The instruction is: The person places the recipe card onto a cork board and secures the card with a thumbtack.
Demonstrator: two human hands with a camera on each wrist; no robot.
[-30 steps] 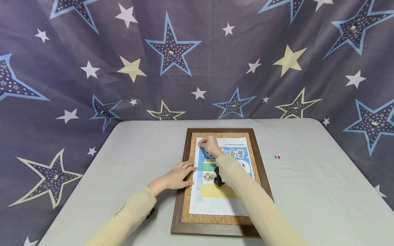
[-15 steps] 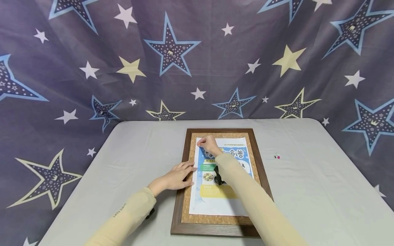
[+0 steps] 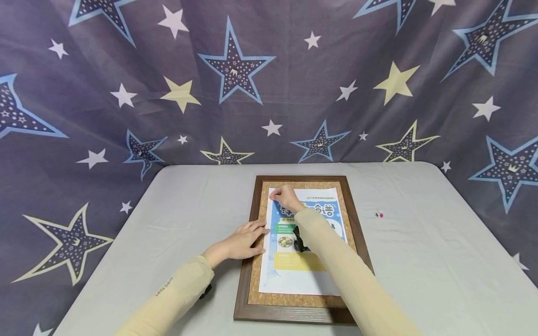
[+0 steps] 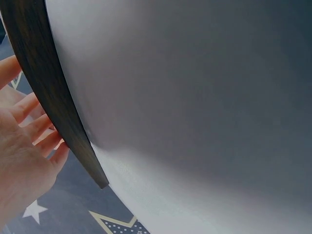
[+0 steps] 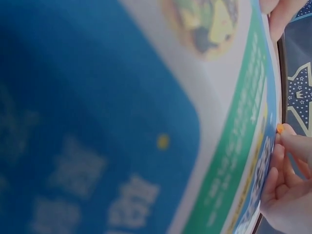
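Observation:
A printed poster (image 3: 300,280) in blue, green and yellow lies on a cork board (image 3: 294,300) with a dark brown wooden frame (image 3: 290,313). At the poster's upper left corner, my right hand (image 3: 287,197) pinches a small orange push pin (image 5: 280,128) between thumb and finger. The pin's point is hidden. My left hand (image 3: 243,240) rests with spread fingers across the frame's left side, fingertips on the poster's left edge. In the left wrist view, the fingers of the left hand (image 4: 29,141) show behind the dark frame edge.
A few tiny push pins (image 3: 379,214), one of them pink, lie on the grey-covered table (image 3: 420,261) to the right of the board. A dark curtain (image 3: 290,93) with stars hangs behind the table and along its sides.

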